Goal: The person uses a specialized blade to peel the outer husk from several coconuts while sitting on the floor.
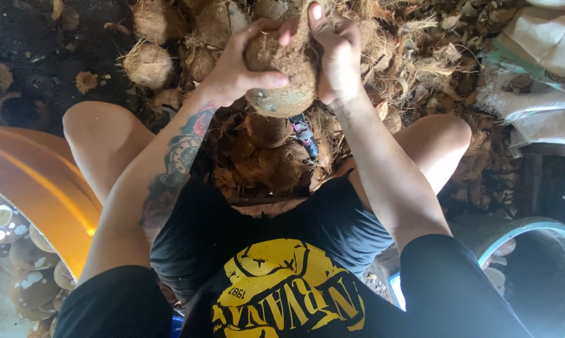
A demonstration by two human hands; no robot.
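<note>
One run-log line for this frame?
left hand: grips coconut | right hand: pulls husk fibre | husk pile beyond knees

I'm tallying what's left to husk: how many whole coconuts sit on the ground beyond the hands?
3 that are clear: one round husked coconut at left, one at the top edge, one beside the left hand. Others may be hidden under the husk pile.

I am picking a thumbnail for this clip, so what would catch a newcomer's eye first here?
First, the round brown fibrous coconut at top centre, clasped from both sides by the left hand and right hand. Below and around it lies a heap of dry brown husk fibres, between the seated person's knees. At the left edge glows a curved orange basin.
</note>
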